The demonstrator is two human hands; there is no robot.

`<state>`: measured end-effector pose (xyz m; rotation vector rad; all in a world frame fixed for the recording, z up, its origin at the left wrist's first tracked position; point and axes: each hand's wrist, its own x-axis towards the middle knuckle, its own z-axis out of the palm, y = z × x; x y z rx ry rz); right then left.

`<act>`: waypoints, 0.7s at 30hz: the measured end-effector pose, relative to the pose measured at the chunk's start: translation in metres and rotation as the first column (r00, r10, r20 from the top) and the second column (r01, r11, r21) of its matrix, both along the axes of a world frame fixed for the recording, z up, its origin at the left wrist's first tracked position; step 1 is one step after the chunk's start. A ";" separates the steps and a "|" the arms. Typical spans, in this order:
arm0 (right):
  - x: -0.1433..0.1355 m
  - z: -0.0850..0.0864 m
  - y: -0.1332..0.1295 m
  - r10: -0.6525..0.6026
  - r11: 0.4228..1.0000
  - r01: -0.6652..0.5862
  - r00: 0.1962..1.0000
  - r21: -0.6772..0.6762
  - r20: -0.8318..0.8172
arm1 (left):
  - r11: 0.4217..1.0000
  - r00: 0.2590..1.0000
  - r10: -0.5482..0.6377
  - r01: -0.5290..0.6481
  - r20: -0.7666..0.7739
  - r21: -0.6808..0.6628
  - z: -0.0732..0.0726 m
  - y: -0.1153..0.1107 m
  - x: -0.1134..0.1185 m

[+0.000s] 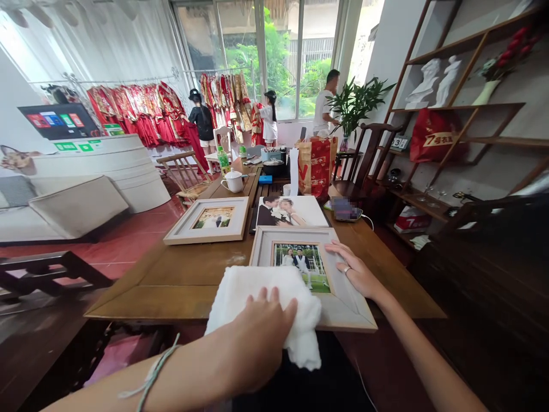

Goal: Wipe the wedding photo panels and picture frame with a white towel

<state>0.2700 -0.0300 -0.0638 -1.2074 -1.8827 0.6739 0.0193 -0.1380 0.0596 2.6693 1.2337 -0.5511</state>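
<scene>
A wooden picture frame with a photo of two people lies at the table's near edge, its lower edge reaching past the tabletop. A white cloth covers its lower left part and hangs down in front. My left hand, a cord bracelet on the wrist, is bent over the cloth and presses it against the frame. On the frame's right border lie the outstretched fingers of my right hand, which wears a ring; this hand is open. The underside of the frame is hidden.
A second frame lies to the left on the table; a photo panel lies behind. Farther back are a white teapot, a bottle, a red paper bag and a phone with a cable. Three people stand near clothing racks and windows.
</scene>
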 end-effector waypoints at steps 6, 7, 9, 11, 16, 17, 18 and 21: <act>0.000 -0.004 0.001 -0.017 1.000 0.017 1.000 0.002 -0.018 | 0.983 0.978 -0.138 0.116 0.154 0.144 -0.029 0.018 0.019; 0.000 -0.004 0.002 -0.015 1.000 0.015 1.000 0.005 -0.022 | 0.973 0.970 -0.163 0.127 0.181 0.194 -0.038 0.025 0.025; 0.000 -0.004 0.002 -0.003 1.000 0.004 1.000 0.014 -0.031 | 0.953 0.950 -0.214 0.152 0.226 0.264 -0.051 0.038 0.035; 0.000 -0.004 0.002 0.005 1.000 -0.004 0.999 0.024 -0.039 | 0.940 0.927 -0.271 0.197 0.260 0.278 -0.057 0.045 0.039; 0.001 -0.005 0.003 0.031 0.998 -0.029 0.999 0.057 -0.034 | 0.919 0.853 -0.390 0.334 0.346 0.211 -0.039 0.031 0.026; 0.001 -0.005 0.003 0.023 0.998 -0.021 0.999 0.059 -0.027 | 0.924 0.850 -0.379 0.331 0.366 0.191 -0.034 0.025 0.021; 0.001 -0.006 0.003 -0.001 0.998 0.002 1.000 0.055 -0.021 | 0.936 0.855 -0.352 0.311 0.381 0.166 -0.029 0.020 0.016; 0.003 -0.009 0.003 -0.097 0.995 0.096 0.994 -0.005 -0.052 | 0.981 0.895 -0.195 0.174 0.402 0.088 -0.019 0.010 -0.006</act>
